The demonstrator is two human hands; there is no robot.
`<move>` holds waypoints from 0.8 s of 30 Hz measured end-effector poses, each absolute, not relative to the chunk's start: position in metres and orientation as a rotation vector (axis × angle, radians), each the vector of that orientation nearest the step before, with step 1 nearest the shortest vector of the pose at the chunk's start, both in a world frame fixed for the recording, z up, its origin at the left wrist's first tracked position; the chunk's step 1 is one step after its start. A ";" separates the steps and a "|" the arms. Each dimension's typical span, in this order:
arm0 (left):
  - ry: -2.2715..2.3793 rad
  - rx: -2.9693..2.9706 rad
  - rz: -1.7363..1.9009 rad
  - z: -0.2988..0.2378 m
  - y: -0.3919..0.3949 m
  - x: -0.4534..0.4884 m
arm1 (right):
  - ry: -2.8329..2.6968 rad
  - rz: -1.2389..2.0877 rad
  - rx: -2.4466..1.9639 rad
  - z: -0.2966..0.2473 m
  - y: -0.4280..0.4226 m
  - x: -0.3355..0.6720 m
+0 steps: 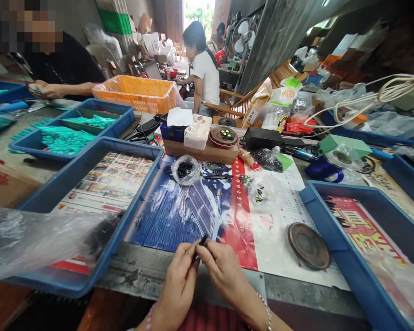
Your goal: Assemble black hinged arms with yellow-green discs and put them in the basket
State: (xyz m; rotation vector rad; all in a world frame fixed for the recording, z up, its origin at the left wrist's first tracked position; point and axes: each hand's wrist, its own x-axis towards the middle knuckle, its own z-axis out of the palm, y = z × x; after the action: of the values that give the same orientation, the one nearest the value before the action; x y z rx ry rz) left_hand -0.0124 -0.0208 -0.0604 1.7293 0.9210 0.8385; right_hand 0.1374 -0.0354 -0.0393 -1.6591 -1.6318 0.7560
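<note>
My left hand [177, 285] and my right hand [224, 271] meet at the near edge of the table, fingers pinched together on a small black part [202, 241] that sticks up between the fingertips. Both hands hover over a printed calendar sheet [193, 207] that covers the table. A clear bag of black parts [185, 169] lies a little further out, and another clear bag with small dark and green pieces [264, 193] lies to its right. A round dark dish [308, 245] sits to the right of my right hand.
A blue tray lined with printed paper [89, 184] sits on the left, another blue tray [348, 257] on the right. Trays of teal parts [67, 138] and an orange basket [138, 92] stand further back. A person's hands [46, 89] rest far left; another person [205, 69] sits beyond.
</note>
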 end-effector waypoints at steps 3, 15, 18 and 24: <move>0.928 1.732 0.863 -0.062 -0.022 -0.012 | -1.713 0.487 -1.641 -0.043 -0.035 0.132; 1.025 1.454 0.842 -0.051 -0.020 -0.006 | -1.966 0.080 -1.751 -0.047 -0.035 0.136; 0.999 1.178 0.810 -0.048 -0.018 -0.003 | -1.934 0.448 -1.717 -0.047 -0.037 0.145; 0.967 0.620 0.863 -0.044 -0.011 0.004 | -1.765 1.046 -1.513 -0.049 -0.050 0.137</move>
State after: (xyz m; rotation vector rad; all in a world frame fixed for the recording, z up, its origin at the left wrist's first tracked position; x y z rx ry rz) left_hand 0.0039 -0.0115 -0.0442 0.6199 0.9674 0.8634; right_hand 0.1368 -0.0502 -0.0489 -1.5126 -1.7650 1.0459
